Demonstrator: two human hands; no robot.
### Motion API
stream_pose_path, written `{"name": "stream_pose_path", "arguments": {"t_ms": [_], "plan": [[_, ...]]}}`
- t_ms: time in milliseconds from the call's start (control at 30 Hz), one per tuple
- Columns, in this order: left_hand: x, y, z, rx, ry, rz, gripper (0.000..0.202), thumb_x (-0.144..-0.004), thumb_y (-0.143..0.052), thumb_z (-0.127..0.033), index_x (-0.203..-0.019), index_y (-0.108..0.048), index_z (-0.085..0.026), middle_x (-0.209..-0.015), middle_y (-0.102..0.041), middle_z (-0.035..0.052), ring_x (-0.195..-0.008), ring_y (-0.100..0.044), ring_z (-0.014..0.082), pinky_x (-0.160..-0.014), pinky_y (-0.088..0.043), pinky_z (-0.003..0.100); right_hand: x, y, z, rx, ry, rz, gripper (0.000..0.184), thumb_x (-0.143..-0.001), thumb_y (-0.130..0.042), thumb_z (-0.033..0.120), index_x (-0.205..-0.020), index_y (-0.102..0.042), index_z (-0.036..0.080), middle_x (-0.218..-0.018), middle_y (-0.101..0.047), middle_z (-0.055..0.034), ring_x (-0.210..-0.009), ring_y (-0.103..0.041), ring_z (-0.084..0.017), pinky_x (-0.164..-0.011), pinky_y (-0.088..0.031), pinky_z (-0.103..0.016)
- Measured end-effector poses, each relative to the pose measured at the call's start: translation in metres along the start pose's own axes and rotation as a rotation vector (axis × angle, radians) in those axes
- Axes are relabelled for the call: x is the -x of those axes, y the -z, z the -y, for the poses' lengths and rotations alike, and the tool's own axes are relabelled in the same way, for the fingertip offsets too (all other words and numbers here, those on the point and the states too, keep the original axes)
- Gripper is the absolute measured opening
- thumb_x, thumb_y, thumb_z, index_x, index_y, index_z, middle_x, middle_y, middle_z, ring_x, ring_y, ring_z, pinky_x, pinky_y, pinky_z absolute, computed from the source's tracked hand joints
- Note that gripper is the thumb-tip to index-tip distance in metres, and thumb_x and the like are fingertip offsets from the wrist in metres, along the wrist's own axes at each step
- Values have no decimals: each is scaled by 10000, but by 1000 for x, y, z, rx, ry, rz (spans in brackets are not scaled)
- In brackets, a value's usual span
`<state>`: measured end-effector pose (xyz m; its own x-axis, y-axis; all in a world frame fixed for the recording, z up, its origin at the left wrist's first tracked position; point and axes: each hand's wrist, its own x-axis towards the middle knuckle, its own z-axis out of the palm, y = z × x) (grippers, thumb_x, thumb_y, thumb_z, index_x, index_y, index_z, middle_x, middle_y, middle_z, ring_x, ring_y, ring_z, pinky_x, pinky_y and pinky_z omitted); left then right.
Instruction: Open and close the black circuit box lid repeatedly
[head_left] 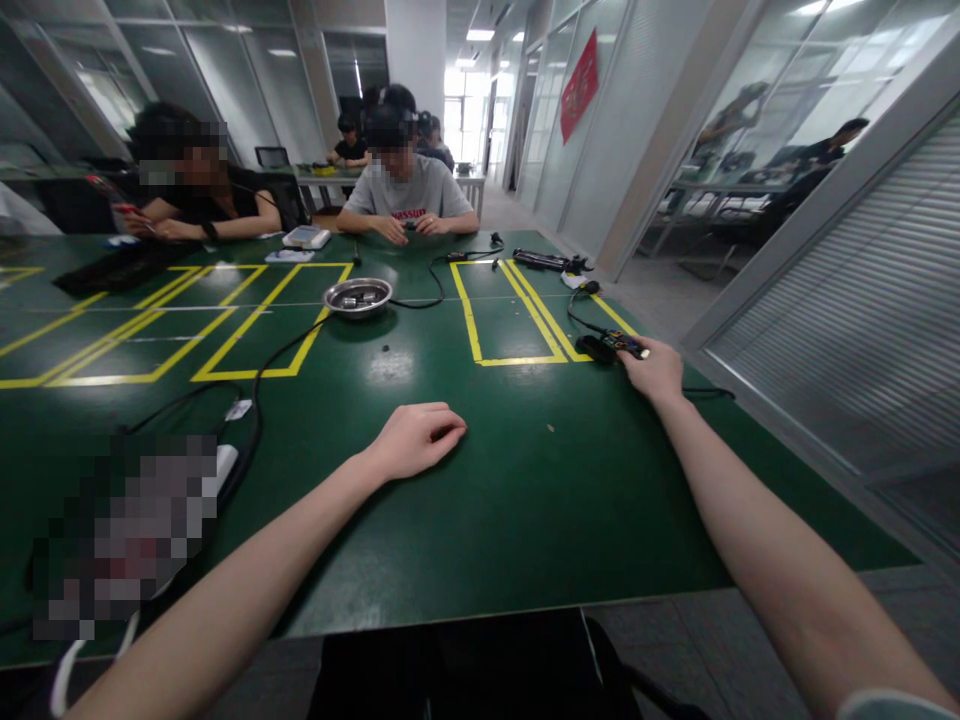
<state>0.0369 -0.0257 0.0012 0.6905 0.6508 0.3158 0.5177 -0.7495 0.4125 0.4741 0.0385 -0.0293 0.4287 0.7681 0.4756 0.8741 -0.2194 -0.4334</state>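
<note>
My left hand (421,440) rests on the green table (480,530), fingers curled together and the thumb alongside; nothing shows in it. Farther out to the right, my right hand (657,368) is closed on the near end of a small circuit board (624,342) with coloured parts. A black rounded piece (595,348) sits at the board's far left side; whether they are joined I cannot tell. Just behind them runs a thin black cable (577,315) with a plug-like end. The fingertips of my right hand are partly hidden.
A metal bowl (358,297) holds several small metal parts. Yellow tape (517,362) marks rectangles on the table. A black folded stand (544,261) lies at the far right. A blurred block (135,530) and black cords (259,400) lie at left. Two people sit across the table.
</note>
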Motion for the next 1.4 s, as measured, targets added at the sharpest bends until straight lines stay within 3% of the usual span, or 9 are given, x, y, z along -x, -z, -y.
{"name": "stream_pose_path", "arguments": {"t_ms": [100,300,500,733,833,967,1100,1233,1400], "plan": [[0,0,0,0,-7,1,220,-974,-545,-254,-948,-756,-197,-861,-734,16,-702,-655,130,-666,-474,241,5,-1,10,66,-119,101,448,-789,-670,339,-1192,-760,164,-1139,-746,-158,-1027,-681,-362,-853,-541,-450],[0,0,0,11,-9,-4,226,-978,-542,-262,-947,-757,-204,-856,-733,15,-709,-655,133,-662,-474,237,10,3,29,31,-59,154,398,-829,-647,361,-1165,-772,188,-1160,-749,-136,-1062,-678,-331,-858,-544,-416],[-1,0,0,4,-11,-4,206,-972,-555,-247,-941,-754,-203,-843,-726,7,-680,-646,127,-646,-465,238,21,4,55,99,-114,168,540,-908,-556,569,-1249,-733,191,-1210,-710,-161,-1082,-666,-351,-858,-540,-444],[-1,-1,2,1,-20,-7,206,-971,-550,-244,-931,-748,-202,-839,-725,9,-689,-652,128,-638,-458,237,33,5,80,119,-26,256,494,-876,-644,509,-1266,-736,222,-1230,-685,-136,-1049,-682,-335,-818,-555,-410],[0,-1,2,3,-24,-11,212,-977,-537,-251,-947,-742,-208,-834,-715,9,-690,-646,132,-649,-475,244,45,4,92,7,106,344,477,-859,-680,491,-1258,-740,236,-1233,-682,-115,-1056,-682,-319,-841,-560,-404],[0,2,1,16,-72,-92,213,-959,-568,-301,-1089,-710,-211,-995,-712,59,-879,-670,191,-785,-538,314,79,4,125,-332,500,537,453,-812,-765,414,-1230,-749,240,-1250,-672,-96,-1100,-672,-278,-961,-542,-407],[-1,9,-3,-18,-180,-119,407,-870,-675,-469,-1161,-660,-184,-1105,-681,120,-1021,-645,261,-891,-524,389,119,17,162,-717,868,937,480,-788,-815,318,-1251,-731,224,-1273,-681,-85,-1152,-667,-247,-975,-543,-360],[-2,13,-8,-48,-224,72,545,-781,-717,-643,-1059,-625,-183,-875,-691,51,-801,-658,218,-758,-488,338,140,29,178,-801,874,999,466,-751,-841,228,-1207,-746,214,-1248,-711,-86,-1149,-681,-251,-981,-541,-355],[-2,16,-10,-71,-190,120,571,-771,-713,-669,-1061,-610,-188,-906,-696,50,-823,-665,225,-765,-461,337,140,29,177,-751,842,931,404,-749,-836,236,-1143,-751,209,-1175,-720,-88,-1057,-700,-241,-887,-574,-344]]}}
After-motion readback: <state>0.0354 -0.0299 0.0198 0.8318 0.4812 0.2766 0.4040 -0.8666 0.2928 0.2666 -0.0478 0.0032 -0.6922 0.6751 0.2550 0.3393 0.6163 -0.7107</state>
